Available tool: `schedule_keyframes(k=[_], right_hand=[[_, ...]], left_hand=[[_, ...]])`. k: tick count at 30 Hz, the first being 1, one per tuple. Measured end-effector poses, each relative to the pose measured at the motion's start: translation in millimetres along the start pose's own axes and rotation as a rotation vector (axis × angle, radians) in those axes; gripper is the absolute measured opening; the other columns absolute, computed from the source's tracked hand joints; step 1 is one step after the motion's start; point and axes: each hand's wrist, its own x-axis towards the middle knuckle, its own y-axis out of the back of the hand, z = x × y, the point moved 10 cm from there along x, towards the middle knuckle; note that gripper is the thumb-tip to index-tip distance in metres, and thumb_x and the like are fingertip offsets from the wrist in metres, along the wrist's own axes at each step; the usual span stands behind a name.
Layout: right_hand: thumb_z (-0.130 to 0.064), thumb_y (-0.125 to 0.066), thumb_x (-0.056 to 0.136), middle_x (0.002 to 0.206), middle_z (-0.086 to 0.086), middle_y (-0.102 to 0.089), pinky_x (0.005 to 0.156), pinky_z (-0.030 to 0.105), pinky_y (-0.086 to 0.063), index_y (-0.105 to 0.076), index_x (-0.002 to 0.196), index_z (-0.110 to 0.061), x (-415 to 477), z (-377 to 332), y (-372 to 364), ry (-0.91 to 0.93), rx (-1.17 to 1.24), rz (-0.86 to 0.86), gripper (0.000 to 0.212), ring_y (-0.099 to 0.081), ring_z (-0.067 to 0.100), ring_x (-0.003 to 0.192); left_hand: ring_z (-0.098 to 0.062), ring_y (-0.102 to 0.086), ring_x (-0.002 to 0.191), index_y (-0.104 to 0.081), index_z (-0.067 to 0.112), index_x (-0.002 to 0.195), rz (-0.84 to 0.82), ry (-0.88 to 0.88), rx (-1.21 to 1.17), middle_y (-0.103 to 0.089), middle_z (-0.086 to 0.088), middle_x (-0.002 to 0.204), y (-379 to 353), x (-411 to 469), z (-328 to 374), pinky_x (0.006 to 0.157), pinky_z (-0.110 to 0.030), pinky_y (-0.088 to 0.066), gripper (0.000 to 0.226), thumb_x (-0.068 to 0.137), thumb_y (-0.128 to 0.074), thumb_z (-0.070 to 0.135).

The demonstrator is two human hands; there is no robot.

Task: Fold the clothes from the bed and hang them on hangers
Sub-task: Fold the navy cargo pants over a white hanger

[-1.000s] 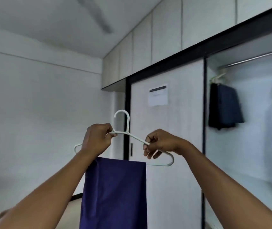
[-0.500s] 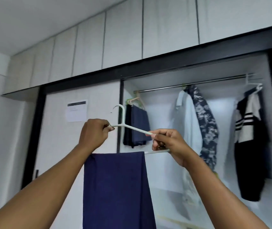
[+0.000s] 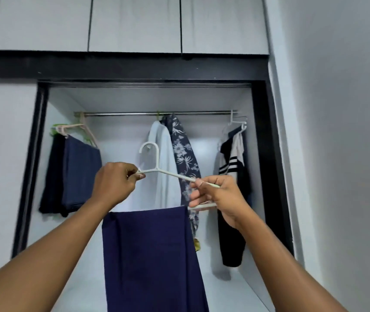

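Observation:
I hold a white plastic hanger (image 3: 157, 167) up in front of the open wardrobe. Folded navy-blue trousers (image 3: 150, 255) hang over its lower bar and drop straight down between my arms. My left hand (image 3: 114, 183) grips the hanger's left shoulder close to the hook. My right hand (image 3: 217, 197) pinches the right shoulder and also holds the right end of the lower bar. The hook points up, well below the metal rail (image 3: 157, 113).
On the rail hang dark trousers (image 3: 73, 174) on pink and green hangers at the left, a white shirt (image 3: 161, 158) and a floral shirt (image 3: 184, 158) in the middle, and a black-and-white striped garment (image 3: 233, 176) at the right. A black frame (image 3: 267, 154) borders the opening.
My view has swung right, from the white wall and closed door to face the open wardrobe squarely. Both hands keep the same hold on the hanger with the trousers.

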Motion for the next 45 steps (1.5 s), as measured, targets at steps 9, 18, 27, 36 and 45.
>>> schedule_keyframes(k=[9, 18, 27, 36, 45], right_hand=[[-0.009, -0.063, 0.103, 0.071, 0.016, -0.069, 0.053, 0.037, -0.061, -0.070, 0.093, 0.008, 8.0, -46.0, 94.0, 0.108, -0.254, 0.415, 0.021, -0.071, 0.026, 0.057], [-0.010, -0.067, 0.102, 0.069, 0.015, -0.071, 0.052, 0.038, -0.062, -0.071, 0.094, 0.009, 40.2, -121.8, 158.6, 0.179, -0.531, 0.611, 0.021, -0.072, 0.026, 0.055], [-0.011, -0.067, 0.102, 0.070, 0.015, -0.073, 0.054, 0.041, -0.064, -0.069, 0.086, 0.001, 119.7, -150.5, 190.4, 0.248, -0.676, 0.679, 0.020, -0.074, 0.026, 0.056], [-0.013, -0.064, 0.103, 0.072, 0.016, -0.075, 0.059, 0.043, -0.065, -0.071, 0.086, 0.001, 193.0, -113.0, 224.6, 0.286, -0.717, 0.807, 0.023, -0.076, 0.026, 0.060], [-0.007, -0.065, 0.101, 0.067, 0.015, -0.074, 0.051, 0.038, -0.061, -0.071, 0.090, 0.004, 274.0, -59.8, 252.0, 0.254, -0.687, 0.908, 0.017, -0.076, 0.025, 0.057]], left_hand=[[-0.025, -0.063, 0.073, -0.076, 0.023, 0.089, -0.114, -0.134, -0.282, -0.066, 0.004, 0.070, -127.5, 65.3, 54.8, 0.061, -0.034, -0.044, 0.012, 0.095, -0.072, 0.033], [-0.039, -0.061, 0.123, -0.052, 0.016, 0.150, -0.309, -0.123, -0.462, -0.064, -0.018, 0.135, -221.4, 95.8, 110.2, 0.100, -0.039, -0.052, 0.052, 0.099, -0.060, 0.018], [-0.038, -0.054, 0.132, -0.047, 0.012, 0.152, -0.324, -0.007, -0.578, -0.058, -0.019, 0.145, -293.9, 136.0, 131.9, 0.104, -0.034, -0.043, 0.051, 0.102, -0.054, 0.019], [-0.031, -0.045, 0.142, -0.026, 0.017, 0.161, -0.403, 0.182, -0.818, -0.042, -0.010, 0.160, -393.3, 182.8, 127.8, 0.112, -0.035, -0.040, 0.061, 0.106, -0.050, 0.027], [-0.038, -0.033, 0.149, -0.017, 0.012, 0.164, -0.233, 0.433, -0.860, -0.033, -0.018, 0.163, -470.4, 230.7, 71.1, 0.118, -0.048, -0.032, 0.071, 0.106, -0.042, 0.045]])
